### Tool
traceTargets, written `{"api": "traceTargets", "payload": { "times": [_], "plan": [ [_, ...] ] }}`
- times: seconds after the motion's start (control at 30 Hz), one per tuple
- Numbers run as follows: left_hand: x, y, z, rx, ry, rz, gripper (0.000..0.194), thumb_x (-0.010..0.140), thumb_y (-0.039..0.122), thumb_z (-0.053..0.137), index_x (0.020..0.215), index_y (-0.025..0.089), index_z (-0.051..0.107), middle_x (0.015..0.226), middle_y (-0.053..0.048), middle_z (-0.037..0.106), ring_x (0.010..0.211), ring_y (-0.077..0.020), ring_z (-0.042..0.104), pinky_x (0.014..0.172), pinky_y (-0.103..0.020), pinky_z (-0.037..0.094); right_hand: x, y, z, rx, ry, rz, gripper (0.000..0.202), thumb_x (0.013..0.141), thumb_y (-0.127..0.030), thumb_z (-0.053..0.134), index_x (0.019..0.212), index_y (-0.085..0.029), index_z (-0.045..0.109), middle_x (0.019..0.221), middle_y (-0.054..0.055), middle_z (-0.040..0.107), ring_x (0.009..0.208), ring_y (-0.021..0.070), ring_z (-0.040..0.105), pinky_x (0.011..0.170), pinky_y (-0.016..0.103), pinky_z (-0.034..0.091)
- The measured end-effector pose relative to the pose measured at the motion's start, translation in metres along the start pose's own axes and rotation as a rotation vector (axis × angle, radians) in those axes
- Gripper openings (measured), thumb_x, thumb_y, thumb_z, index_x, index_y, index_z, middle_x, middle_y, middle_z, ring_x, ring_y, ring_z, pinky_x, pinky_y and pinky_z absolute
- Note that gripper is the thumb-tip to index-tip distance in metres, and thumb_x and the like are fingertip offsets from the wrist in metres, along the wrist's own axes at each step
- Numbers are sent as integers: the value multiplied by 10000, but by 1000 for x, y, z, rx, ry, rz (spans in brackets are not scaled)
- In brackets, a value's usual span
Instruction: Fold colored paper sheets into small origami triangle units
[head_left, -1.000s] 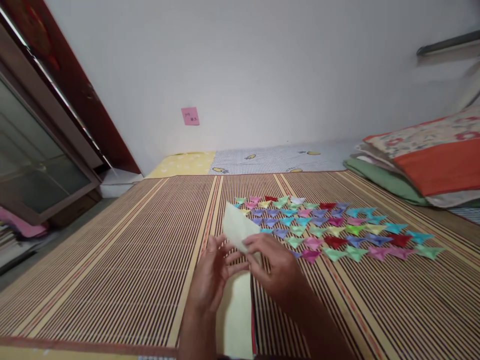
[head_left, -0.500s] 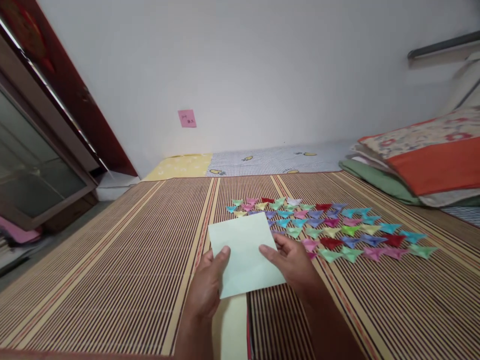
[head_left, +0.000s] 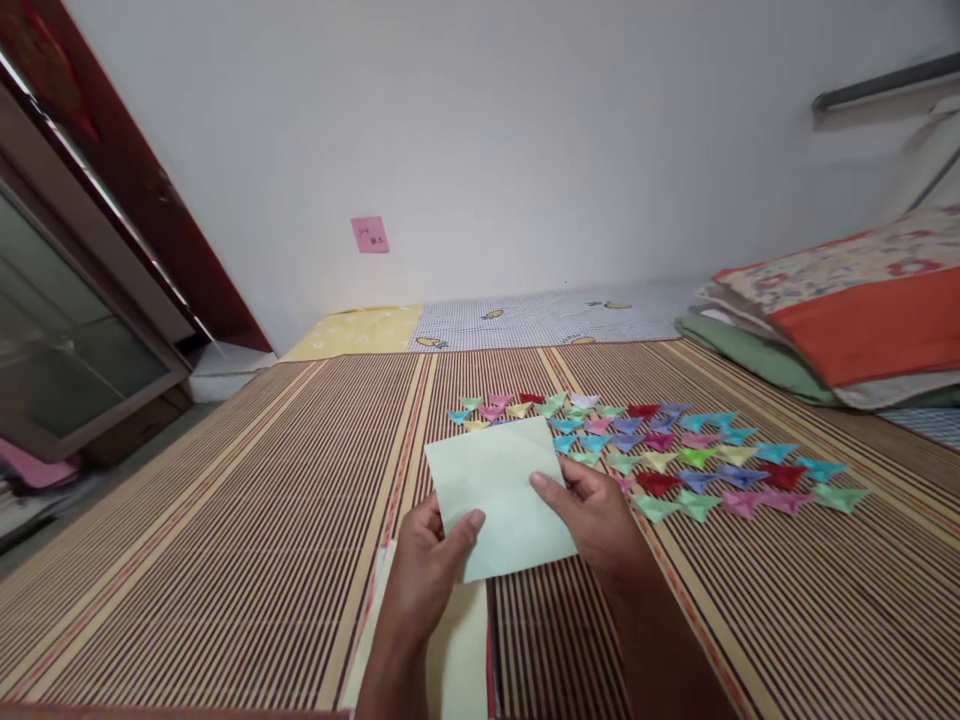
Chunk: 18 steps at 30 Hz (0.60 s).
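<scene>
A square sheet of pale green paper [head_left: 499, 485] is held up flat, slightly tilted, between my two hands. My left hand [head_left: 431, 560] pinches its left edge near the lower corner, thumb on top and fingers behind. At the right edge my right hand [head_left: 596, 510] grips it the same way. Below the sheet, partly covered by my left forearm, lies pale paper [head_left: 461, 650] with a red edge on its right side. Beyond and to the right, several rows of small folded paper pieces [head_left: 697, 480] in many colours rest on the mat.
A striped woven mat [head_left: 225, 540] covers the surface. Folded bedding with an orange and floral cover [head_left: 862, 320] is piled at the right. Behind the mat runs a checked cloth [head_left: 517, 325] with a yellow part [head_left: 360, 330]. A pink note [head_left: 370, 235] sticks to the white wall.
The green sheet has turned slightly and shifted right and up. My left hand has moved right, its thumb further onto the sheet. More pale paper shows left of my forearm.
</scene>
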<state>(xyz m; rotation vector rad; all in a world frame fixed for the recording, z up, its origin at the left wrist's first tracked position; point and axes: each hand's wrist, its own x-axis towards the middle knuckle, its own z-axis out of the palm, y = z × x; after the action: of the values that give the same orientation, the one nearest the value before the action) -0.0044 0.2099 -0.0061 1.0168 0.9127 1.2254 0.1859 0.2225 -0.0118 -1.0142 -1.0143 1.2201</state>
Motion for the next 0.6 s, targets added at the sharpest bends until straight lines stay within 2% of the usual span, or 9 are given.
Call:
{"api": "traceTargets", "payload": {
  "times": [0.1,0.27,0.43,0.6],
  "plan": [
    [0,0,0,-6,61,18,429,740,360,860,1098,140,774,1002,-128,813,841,-278,766,739,-357,602,2,2,-5,-46,3,-16,350,788,-509,794,822,-170,715,688,9,701,599,171,614,544,264,480],
    [1,3,-3,-46,139,40,410,799,420,807,1095,139,768,855,-81,809,781,-232,753,714,-310,582,3,1,-7,-37,23,-35,346,781,-497,807,774,-177,675,663,-10,643,613,155,575,570,252,460],
    [1,3,-7,-71,63,31,359,852,389,771,1122,152,762,933,-81,809,855,-236,753,736,-302,581,2,-1,-2,-42,18,-43,353,754,-492,817,747,-173,668,696,6,643,618,152,555,556,245,447],
    [0,1,-6,-90,73,41,342,850,390,769,1086,142,775,982,-98,807,916,-255,751,774,-322,589,2,4,-2,-58,40,-96,362,779,-466,786,680,-194,567,598,-46,492,536,109,432,490,211,356]
  ]
}}
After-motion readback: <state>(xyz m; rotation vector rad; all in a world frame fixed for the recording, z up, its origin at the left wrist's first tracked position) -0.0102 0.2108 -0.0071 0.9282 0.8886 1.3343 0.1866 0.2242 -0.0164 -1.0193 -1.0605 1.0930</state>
